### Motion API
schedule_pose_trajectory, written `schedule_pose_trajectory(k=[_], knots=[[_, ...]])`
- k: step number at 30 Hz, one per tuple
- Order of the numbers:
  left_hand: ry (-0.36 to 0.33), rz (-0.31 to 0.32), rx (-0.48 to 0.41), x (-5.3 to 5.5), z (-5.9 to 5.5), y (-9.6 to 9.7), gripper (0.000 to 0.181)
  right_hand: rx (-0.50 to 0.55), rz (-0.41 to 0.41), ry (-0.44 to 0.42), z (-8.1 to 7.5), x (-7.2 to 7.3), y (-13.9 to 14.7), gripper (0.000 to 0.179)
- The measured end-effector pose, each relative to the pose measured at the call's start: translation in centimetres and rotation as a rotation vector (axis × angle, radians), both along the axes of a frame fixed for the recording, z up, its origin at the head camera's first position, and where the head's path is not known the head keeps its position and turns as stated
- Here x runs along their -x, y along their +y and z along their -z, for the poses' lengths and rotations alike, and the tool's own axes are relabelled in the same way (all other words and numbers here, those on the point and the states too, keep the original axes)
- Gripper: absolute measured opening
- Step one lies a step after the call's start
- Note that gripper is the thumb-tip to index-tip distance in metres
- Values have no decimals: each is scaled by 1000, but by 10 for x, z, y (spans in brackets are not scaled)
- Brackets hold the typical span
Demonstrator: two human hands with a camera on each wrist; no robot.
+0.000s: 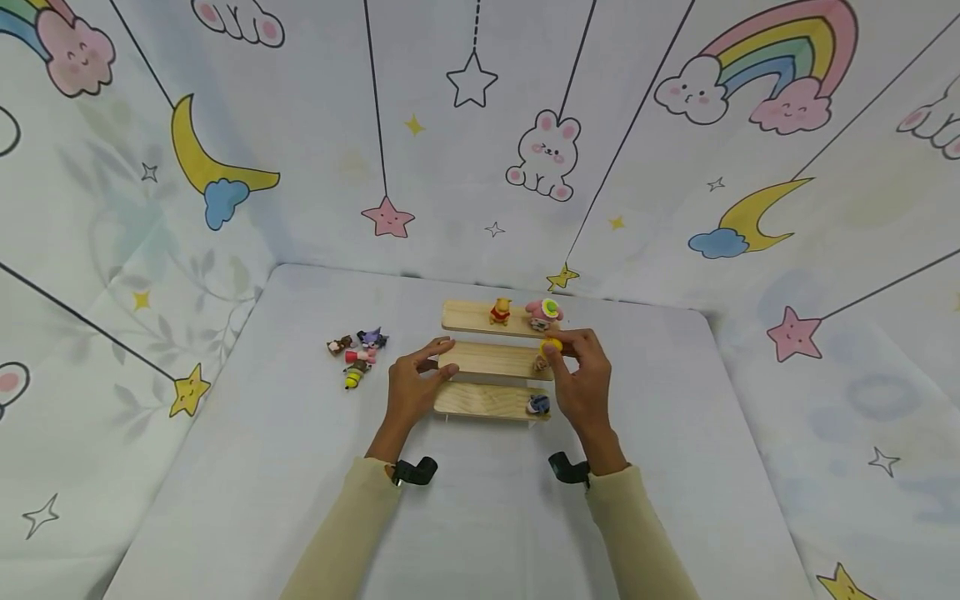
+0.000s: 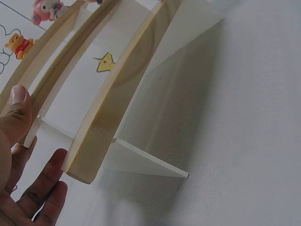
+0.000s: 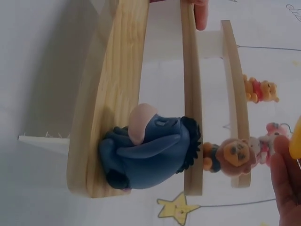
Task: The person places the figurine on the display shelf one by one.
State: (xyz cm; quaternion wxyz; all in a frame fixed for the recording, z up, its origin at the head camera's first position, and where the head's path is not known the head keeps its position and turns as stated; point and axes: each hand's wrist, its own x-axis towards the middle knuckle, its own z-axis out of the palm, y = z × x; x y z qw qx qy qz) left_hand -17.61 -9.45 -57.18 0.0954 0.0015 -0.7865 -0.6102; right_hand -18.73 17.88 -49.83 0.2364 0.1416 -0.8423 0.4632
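Observation:
My left hand (image 1: 411,390) grips the left end of a three-tier wooden display shelf (image 1: 491,360), thumb on the middle tier and some fingers lower down. In my right hand (image 1: 587,385), a small round yellow piece (image 1: 552,343) is pinched above the middle tier's right end; its exact kind is unclear. Just below it stands a lion figurine (image 3: 233,157). A blue donkey figurine (image 3: 150,153) sits on the right end of the front tier. The back tier carries a bear figurine in a red shirt (image 1: 500,312) and a pink-hooded figurine (image 1: 538,315).
Left of the shelf, several small figurines lie in a cluster, among them a purple one (image 1: 371,337) and a yellow-striped one (image 1: 353,377). White supports (image 2: 146,157) hold the tiers above the white tabletop (image 1: 300,500). A patterned cloth backdrop (image 1: 322,125) rises behind.

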Motion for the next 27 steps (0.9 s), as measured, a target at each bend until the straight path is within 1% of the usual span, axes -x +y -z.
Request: schedule_pose_trajectory(k=[4, 9, 15, 21, 27], knots=[[-3, -2, 1, 0, -1, 1, 44, -16, -24, 22, -2, 0, -2, 26], [-6, -5, 5, 0, 0, 1, 44, -57, -45, 22, -3, -1, -5, 30], [4, -6, -7, -1, -1, 0, 43, -92, -122, 30, -8, -4, -12, 33], [24, -11, 9, -1, -2, 1, 43, -144, -185, 7, -8, -3, -21, 38], [32, -11, 7, -1, -1, 2, 43, -217, -242, 36, -6, 0, -30, 40]])
